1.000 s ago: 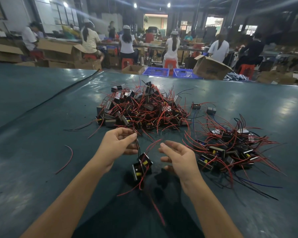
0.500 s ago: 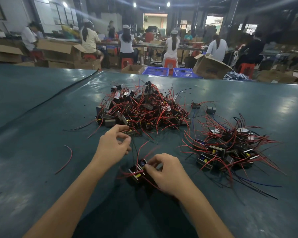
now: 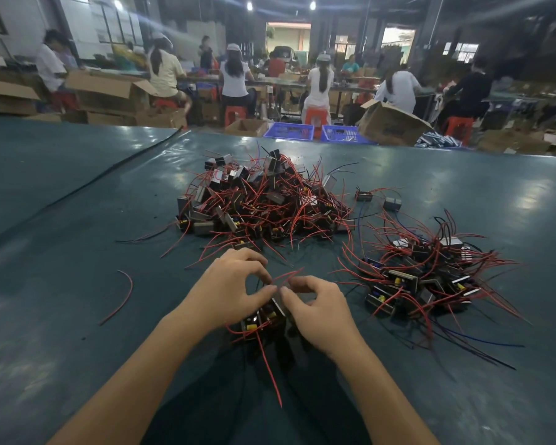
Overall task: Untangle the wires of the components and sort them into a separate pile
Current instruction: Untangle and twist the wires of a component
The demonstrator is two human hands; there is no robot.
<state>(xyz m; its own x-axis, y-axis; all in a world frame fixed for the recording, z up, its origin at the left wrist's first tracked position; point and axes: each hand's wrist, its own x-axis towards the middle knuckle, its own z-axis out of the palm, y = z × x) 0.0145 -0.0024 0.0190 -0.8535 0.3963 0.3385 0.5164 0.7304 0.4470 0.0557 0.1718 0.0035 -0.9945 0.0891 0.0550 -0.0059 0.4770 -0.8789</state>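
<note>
I see a big tangled pile (image 3: pixel 264 203) of small black components with red wires at mid-worktop (image 3: pixel 77 332), toward the far edge. A smaller pile (image 3: pixel 430 277), wires splayed outward, lies apart from it, nearer the right edge. Close to the near edge, my left hand (image 3: pixel 225 290) and right hand (image 3: pixel 321 313) pinch a small cluster (image 3: pixel 264 319) with yellow-marked parts, its red wires trailing.

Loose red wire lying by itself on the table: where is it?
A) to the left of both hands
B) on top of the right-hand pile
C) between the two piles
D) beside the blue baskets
A. The loose red wire lies alone on the table, left of the left hand and right hand, which pinch the wires of a component cluster.
</note>
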